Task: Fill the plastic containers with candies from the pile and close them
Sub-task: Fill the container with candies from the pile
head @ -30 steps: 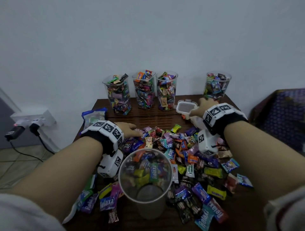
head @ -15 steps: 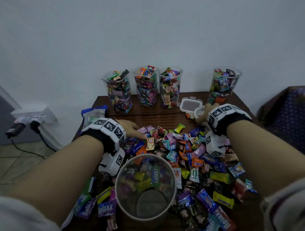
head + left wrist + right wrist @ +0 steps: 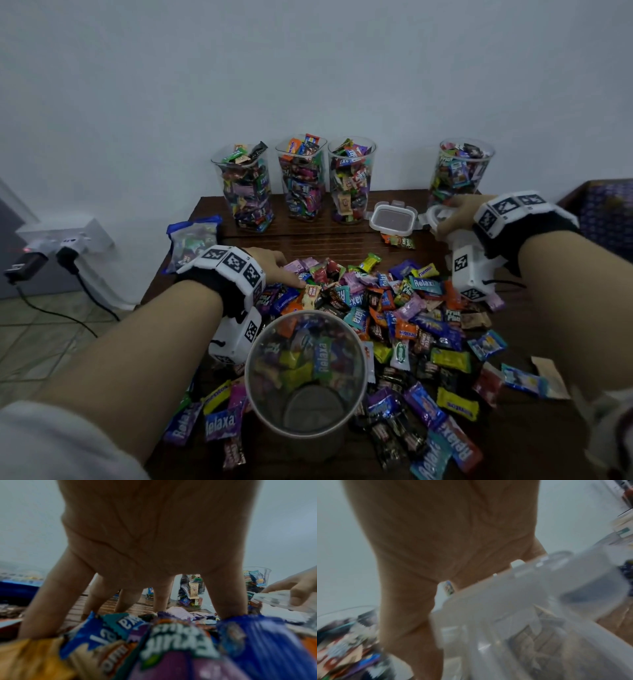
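Note:
A pile of wrapped candies (image 3: 394, 315) covers the middle of the brown table (image 3: 308, 240). In front of it stands an empty clear plastic container (image 3: 308, 411). Three candy-filled, lidless containers (image 3: 303, 178) line the back, and a fourth (image 3: 459, 171) stands at the back right. My left hand (image 3: 274, 267) rests on the pile's left edge, its fingers (image 3: 228, 595) spread straight down onto the wrappers. Just in front of the fourth container, my right hand (image 3: 455, 212) grips a clear lid (image 3: 436, 216), which is blurred in the right wrist view (image 3: 522, 601).
A square clear lid (image 3: 394, 221) lies on the table left of my right hand. A blue zip bag of candies (image 3: 191, 240) sits at the table's left edge. A power strip with plugs (image 3: 51, 246) is on the floor at left, and dark patterned fabric (image 3: 603, 212) at right.
My right hand has picked up a clear lid beside the square one and carried it right, toward the back-right container. My left hand has stayed on the pile's left edge.

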Motion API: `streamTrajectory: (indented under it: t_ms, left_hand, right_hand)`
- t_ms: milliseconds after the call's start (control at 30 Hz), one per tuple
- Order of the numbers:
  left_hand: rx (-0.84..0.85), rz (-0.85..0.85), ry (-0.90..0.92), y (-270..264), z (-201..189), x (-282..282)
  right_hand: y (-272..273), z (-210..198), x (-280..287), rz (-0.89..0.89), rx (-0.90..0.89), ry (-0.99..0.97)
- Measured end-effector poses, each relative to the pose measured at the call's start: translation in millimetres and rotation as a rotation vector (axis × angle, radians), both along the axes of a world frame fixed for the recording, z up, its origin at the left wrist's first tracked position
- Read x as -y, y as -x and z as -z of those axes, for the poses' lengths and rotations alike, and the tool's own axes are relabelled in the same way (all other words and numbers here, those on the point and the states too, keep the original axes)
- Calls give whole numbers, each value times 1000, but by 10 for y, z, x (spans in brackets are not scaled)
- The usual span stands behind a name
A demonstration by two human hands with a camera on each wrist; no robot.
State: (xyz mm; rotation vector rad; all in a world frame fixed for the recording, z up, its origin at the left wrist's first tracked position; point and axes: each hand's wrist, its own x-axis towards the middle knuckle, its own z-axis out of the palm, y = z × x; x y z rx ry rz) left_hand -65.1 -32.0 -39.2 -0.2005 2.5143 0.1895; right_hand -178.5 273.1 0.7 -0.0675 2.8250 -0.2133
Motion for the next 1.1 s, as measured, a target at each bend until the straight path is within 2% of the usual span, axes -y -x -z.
streamTrajectory:
  t_ms: [200, 500, 700, 800, 933, 1000, 1100]
  left_hand:
    - [-13, -8, 8, 16, 36, 16]
    - [-19, -15, -2, 32, 35, 27]
    - [-20, -10, 8, 48, 41, 20]
    - [-19, -14, 4, 48, 42, 27]
    - [-24, -17, -2, 38, 38, 27]
    - [-25, -18, -6, 37, 37, 27]
    - [-27, -17, -21, 39, 37, 29]
  right_hand:
    - [69, -13, -113, 16, 90, 60]
    - [74, 356, -103, 66, -82, -67]
    - [93, 324, -18, 19, -242, -98]
    - [28, 273, 235, -119, -261, -68]
    - [-112, 352, 693, -323, -67, -161]
    - [-88, 504, 804, -423, -1, -271]
    - [22, 722, 841, -395, -62, -364]
